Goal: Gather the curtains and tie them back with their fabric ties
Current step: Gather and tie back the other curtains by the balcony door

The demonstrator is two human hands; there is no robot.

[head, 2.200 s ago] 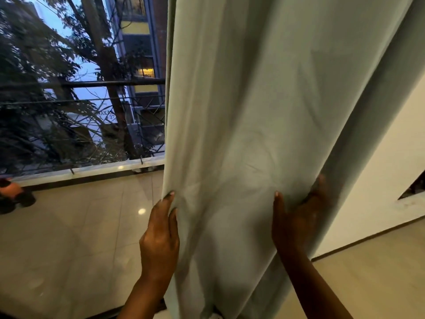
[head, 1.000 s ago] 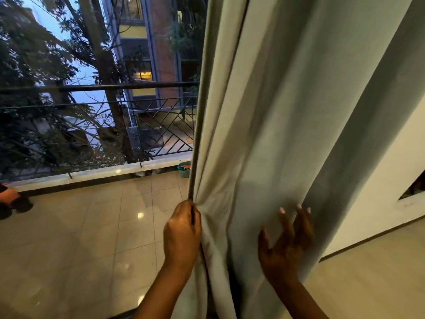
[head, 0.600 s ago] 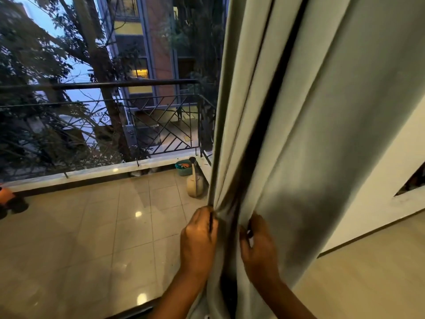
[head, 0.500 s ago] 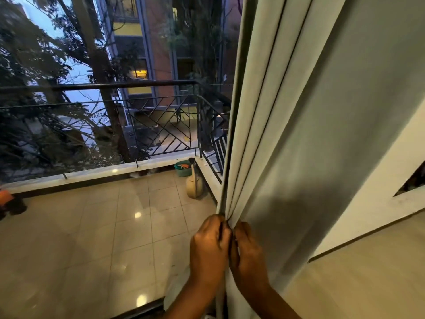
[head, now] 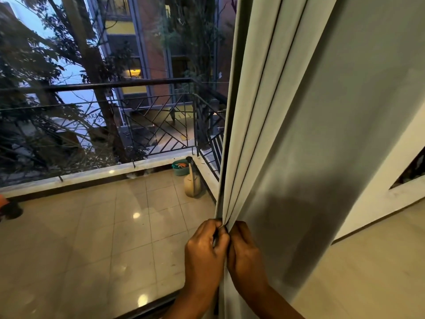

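Observation:
A pale grey-green curtain (head: pixel 310 111) hangs from the top of the head view, bunched into narrow vertical folds along its left edge. My left hand (head: pixel 203 254) grips the left side of those gathered folds at about waist height. Pressed right against it, my right hand (head: pixel 243 252) grips the folds from the right, knuckles touching the left hand. The curtain's lower end is hidden behind my hands and forearms. No fabric tie shows in the frame.
Through the glass lies a tiled balcony floor (head: pixel 103 238) with a black metal railing (head: pixel 138 111). A beige watering can (head: pixel 193 185) and a teal tub (head: pixel 180 166) stand in its far corner. A white wall (head: pixel 379 180) rises right of the curtain.
The curtain was spread wide with my hands apart. Both hands have swept its left edge to the right, and it is now bunched into tight folds with my hands together.

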